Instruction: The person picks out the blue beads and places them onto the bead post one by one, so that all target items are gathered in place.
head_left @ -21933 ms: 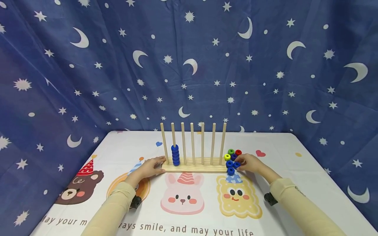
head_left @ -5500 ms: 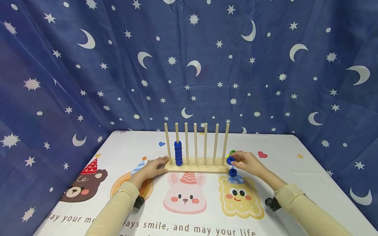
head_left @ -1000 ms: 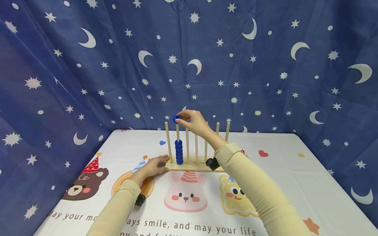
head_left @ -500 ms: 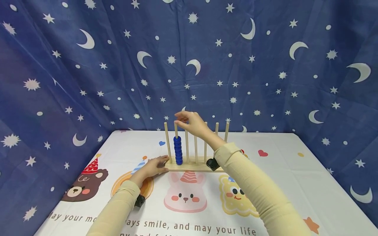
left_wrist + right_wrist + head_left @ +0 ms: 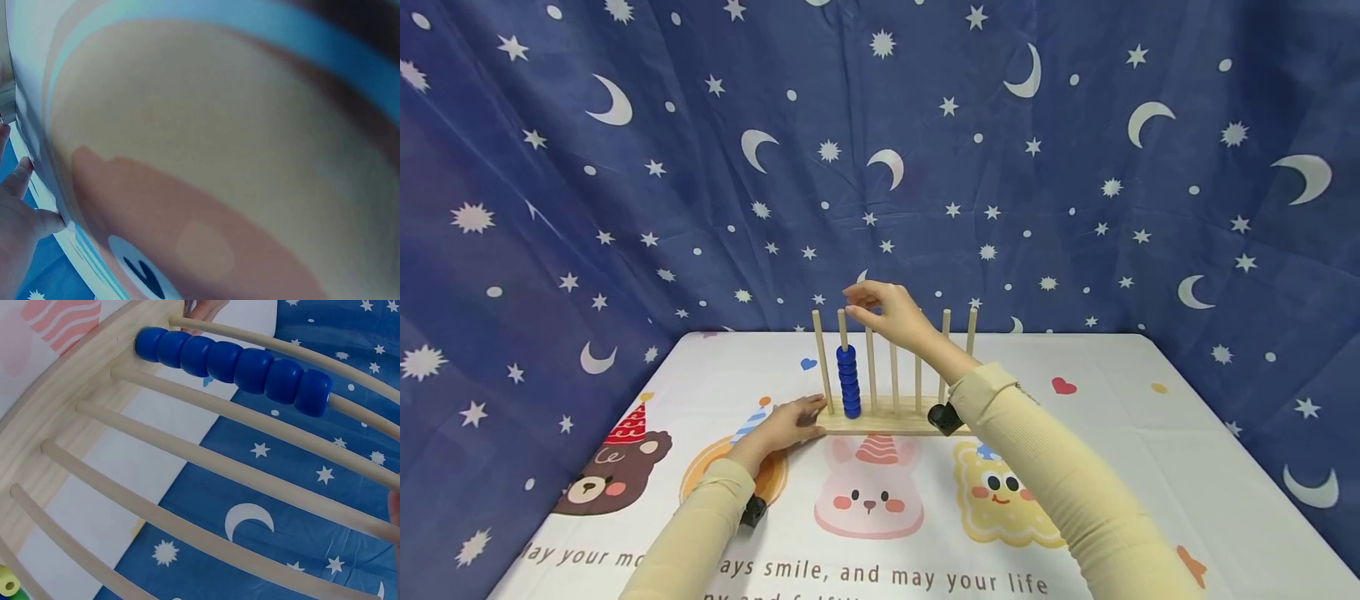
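A wooden rack (image 5: 910, 425) with several upright pegs stands on the table. Blue beads (image 5: 848, 383) are stacked on its second peg from the left, from the base to past the middle. Beside that peg's bare top hovers my right hand (image 5: 891, 317), thumb and fingers apart with nothing between them. My left hand (image 5: 786, 425) holds the rack's left end between thumb and fingers. In the right wrist view the blue beads (image 5: 253, 370) sit close together on their peg, and a fingertip (image 5: 395, 506) shows at the right edge. The left wrist view shows mostly tablecloth.
At the rack's right end, a yellow bead (image 5: 9, 584) shows in the right wrist view, with green and blue bits beside it. My right sleeve (image 5: 1045, 450) hides that spot in the head view. A starry curtain (image 5: 1075, 208) hangs behind the table.
A second ago my right hand held a blue bead at the peg's top; it has let go and the bead has dropped onto the stack. My left hand has stayed put.
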### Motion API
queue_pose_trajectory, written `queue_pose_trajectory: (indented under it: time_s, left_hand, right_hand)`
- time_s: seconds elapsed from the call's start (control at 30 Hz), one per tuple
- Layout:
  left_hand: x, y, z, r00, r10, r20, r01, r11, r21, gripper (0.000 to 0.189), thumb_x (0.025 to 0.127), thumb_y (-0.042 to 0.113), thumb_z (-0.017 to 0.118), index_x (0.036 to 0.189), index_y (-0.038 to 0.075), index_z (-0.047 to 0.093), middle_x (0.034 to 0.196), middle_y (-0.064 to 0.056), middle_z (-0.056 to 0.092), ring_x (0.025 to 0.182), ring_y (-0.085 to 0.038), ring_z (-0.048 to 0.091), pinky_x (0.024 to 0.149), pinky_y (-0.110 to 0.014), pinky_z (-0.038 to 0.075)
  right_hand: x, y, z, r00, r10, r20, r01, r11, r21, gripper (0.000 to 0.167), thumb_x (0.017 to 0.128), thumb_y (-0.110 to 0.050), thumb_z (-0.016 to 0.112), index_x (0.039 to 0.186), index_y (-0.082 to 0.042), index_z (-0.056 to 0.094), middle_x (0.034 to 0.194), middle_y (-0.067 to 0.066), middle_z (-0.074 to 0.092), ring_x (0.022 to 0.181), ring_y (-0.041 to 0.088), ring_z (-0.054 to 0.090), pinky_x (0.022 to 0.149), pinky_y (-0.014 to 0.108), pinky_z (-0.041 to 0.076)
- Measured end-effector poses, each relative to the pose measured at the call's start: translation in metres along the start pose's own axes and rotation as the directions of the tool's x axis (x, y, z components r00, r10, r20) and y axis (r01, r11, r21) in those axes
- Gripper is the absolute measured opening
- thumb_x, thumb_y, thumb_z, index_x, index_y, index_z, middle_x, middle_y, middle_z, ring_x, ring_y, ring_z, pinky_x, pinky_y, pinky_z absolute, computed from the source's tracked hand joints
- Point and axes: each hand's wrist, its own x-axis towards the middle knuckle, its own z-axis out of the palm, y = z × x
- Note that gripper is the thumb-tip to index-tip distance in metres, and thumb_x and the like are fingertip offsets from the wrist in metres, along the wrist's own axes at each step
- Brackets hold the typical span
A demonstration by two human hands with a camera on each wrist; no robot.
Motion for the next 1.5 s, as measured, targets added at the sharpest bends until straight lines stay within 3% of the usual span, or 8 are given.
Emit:
queue_pose_trajectory:
  time_s: [0.23, 0.47, 0.6, 0.8, 1.03, 1.33, 1.5]
  left_hand:
    - [-0.002, 0.0, 0.0, 1.0, -0.016, 0.007, 0.016, 1.0, -0.01, 0.057, 0.089, 0.022, 0.064, 0.136, -0.003, 0.046, 0.146, -0.023, 0.038, 0.135, -0.046, 0.031, 0.11, -0.068, 0.015]
    - [0.0, 0.0, 0.0, 1.0, -0.007, 0.011, 0.007, 1.0, 0.002, 0.056, 0.089, 0.021, 0.064, 0.136, -0.002, 0.046, 0.146, -0.023, 0.038, 0.135, -0.047, 0.031, 0.109, -0.068, 0.015]
    - [0.001, 0.001, -0.003, 1.0, 0.018, 0.002, -0.018, 1.0, -0.001, 0.055, 0.088, 0.018, 0.065, 0.135, -0.005, 0.047, 0.145, -0.025, 0.04, 0.134, -0.047, 0.033, 0.11, -0.063, 0.021]
    - [0.004, 0.002, -0.006, 1.0, -0.007, 0.012, 0.007, 1.0, 0.002, 0.056, 0.089, 0.019, 0.065, 0.136, -0.003, 0.045, 0.146, -0.022, 0.039, 0.135, -0.044, 0.032, 0.112, -0.056, 0.026]
    - [0.002, 0.002, -0.005, 1.0, -0.002, 0.021, 0.002, 1.0, 0.017, 0.056, 0.088, 0.018, 0.064, 0.136, -0.004, 0.046, 0.146, -0.022, 0.039, 0.135, -0.045, 0.033, 0.112, -0.056, 0.026]
    - [0.003, -0.002, -0.004, 0.999, -0.023, 0.031, 0.023, 1.0, -0.002, 0.056, 0.089, 0.017, 0.064, 0.137, -0.002, 0.045, 0.147, -0.021, 0.038, 0.136, -0.044, 0.032, 0.112, -0.056, 0.025]
    - [0.004, -0.002, -0.004, 0.999, -0.035, 0.036, 0.036, 0.999, -0.017, 0.057, 0.088, 0.017, 0.065, 0.137, -0.002, 0.045, 0.147, -0.021, 0.038, 0.136, -0.044, 0.032, 0.112, -0.056, 0.025]
  right_hand:
    - [-0.009, -0.005, -0.001, 1.0, -0.029, -0.001, 0.029, 0.999, 0.023, 0.031, 0.093, -0.013, 0.058, 0.12, 0.001, 0.06, 0.117, 0.016, 0.065, 0.103, 0.025, 0.063, 0.095, 0.036, 0.051]
    - [-0.02, -0.008, -0.008, 0.999, -0.043, 0.025, 0.043, 0.999, -0.025, 0.035, 0.093, -0.017, 0.059, 0.125, -0.002, 0.058, 0.128, 0.013, 0.06, 0.118, 0.026, 0.057, 0.104, 0.034, 0.044]
    - [-0.022, -0.009, -0.014, 0.998, -0.059, 0.023, 0.059, 0.998, -0.006, 0.035, 0.093, -0.015, 0.06, 0.124, -0.002, 0.058, 0.127, 0.015, 0.061, 0.119, 0.027, 0.056, 0.105, 0.035, 0.044]
    - [-0.028, -0.008, -0.02, 0.997, -0.082, 0.013, 0.082, 0.997, 0.011, 0.033, 0.092, -0.014, 0.06, 0.123, -0.001, 0.059, 0.124, 0.016, 0.062, 0.116, 0.028, 0.058, 0.101, 0.035, 0.047]
    - [-0.045, -0.003, -0.025, 0.996, -0.092, -0.018, 0.092, 0.995, 0.029, 0.03, 0.091, -0.01, 0.061, 0.12, 0.001, 0.061, 0.12, 0.017, 0.064, 0.111, 0.028, 0.06, 0.097, 0.037, 0.05]
    - [-0.068, 0.016, -0.035, 0.997, -0.031, -0.073, 0.033, 0.999, 0.026, 0.028, 0.09, -0.01, 0.062, 0.117, 0.0, 0.062, 0.119, 0.015, 0.065, 0.111, 0.029, 0.061, 0.098, 0.042, 0.049]
    - [-0.081, 0.024, -0.04, 0.996, -0.049, -0.076, 0.053, 0.998, 0.041, 0.028, 0.09, -0.008, 0.063, 0.116, 0.002, 0.062, 0.118, 0.017, 0.065, 0.109, 0.03, 0.061, 0.096, 0.041, 0.05]
